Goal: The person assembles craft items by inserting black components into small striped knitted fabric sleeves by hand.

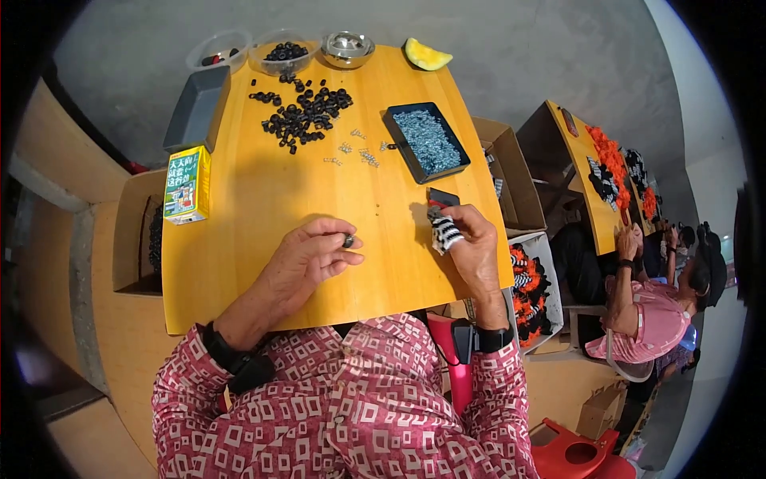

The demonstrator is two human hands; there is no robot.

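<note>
My left hand (307, 259) is over the near part of the yellow table (263, 307), its thumb and fingertips pinching a small black ring-like piece (348, 239). On the right, my right hand (476, 249) grips a small black-and-white striped fabric piece (445, 233) with a greyish tip. Just beyond that hand lies a dark flat object with a red edge (444, 199); its kind is unclear. A pile of black ring-like pieces (307, 112) spreads over the far left of the table. Several small silvery pieces (368, 157) lie in loose clusters at the middle.
A black tray (396, 137) holds many silvery pieces. Along the far edge stand clear plastic bowls (259, 62), a metal bowl (348, 51) and a yellow fruit slice (428, 56). An empty grey tray (177, 128) and a yellow-green carton (199, 188) line the left edge. Co-workers sit at right.
</note>
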